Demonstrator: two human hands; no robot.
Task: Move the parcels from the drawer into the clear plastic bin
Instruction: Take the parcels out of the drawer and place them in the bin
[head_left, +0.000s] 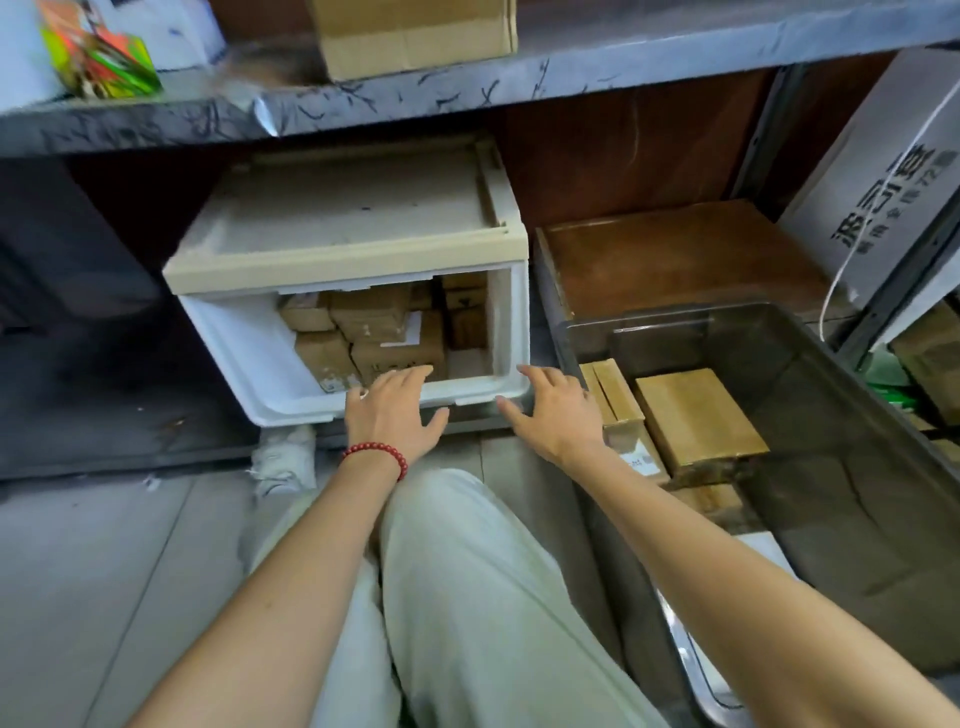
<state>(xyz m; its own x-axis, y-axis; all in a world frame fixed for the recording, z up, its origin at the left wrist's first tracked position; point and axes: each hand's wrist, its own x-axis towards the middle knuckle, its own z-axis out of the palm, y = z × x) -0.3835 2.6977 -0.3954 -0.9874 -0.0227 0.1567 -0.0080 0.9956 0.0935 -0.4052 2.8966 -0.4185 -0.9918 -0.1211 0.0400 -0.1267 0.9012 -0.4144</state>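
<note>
I see the clear plastic bin (831, 519) on my right, with brown parcels (696, 415) lying flat at its left end. Just left of it the white drawer (270, 374) stands open under a beige cabinet top (343, 218), with cardboard parcels (379, 322) packed toward its back and right. My left hand (395, 410) reaches palm down over the drawer's front rim, fingers straight, tips at the nearest parcel; I cannot tell whether they touch it. My right hand (558, 410) hovers palm down at the drawer's right front corner, between drawer and bin, fingers spread, holding nothing. A red bead bracelet (376, 453) circles my left wrist.
</note>
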